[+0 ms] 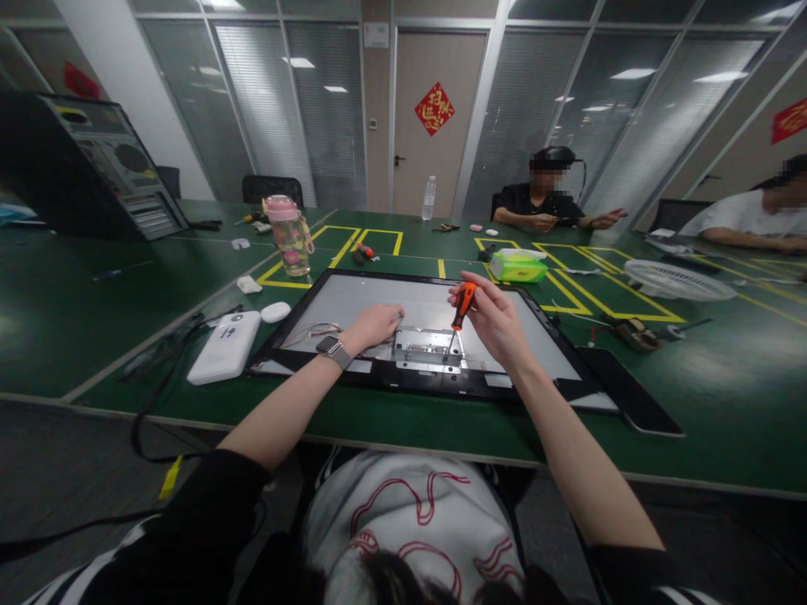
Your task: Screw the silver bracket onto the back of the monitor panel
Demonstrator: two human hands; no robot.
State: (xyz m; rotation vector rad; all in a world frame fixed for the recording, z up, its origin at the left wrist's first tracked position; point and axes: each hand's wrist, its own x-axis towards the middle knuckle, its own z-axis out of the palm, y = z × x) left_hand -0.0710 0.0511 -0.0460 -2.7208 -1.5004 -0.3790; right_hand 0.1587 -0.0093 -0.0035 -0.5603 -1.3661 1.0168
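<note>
A large flat display panel [353, 291] with a black frame lies on the green table in front of me. Near its front edge sits a metal bracket [416, 361]. My right hand [488, 311] grips an orange and black screwdriver [465, 304], its shaft slanting down to the right part of the bracket. Whether the tip sits in a screw is too small to tell. My left hand [377, 323] rests flat on the panel at the bracket's left side, fingers stretched out, a watch on the wrist. Thin wires [308, 333] lie left of it.
Left of the panel are a white power bank [225, 347], a white oval case [276, 313] and a pink-lidded bottle [288, 237]. A black phone-like slab [630, 391] lies at right. Behind stand a green tissue pack [518, 265] and a fan grille [677, 280]. Two people sit across.
</note>
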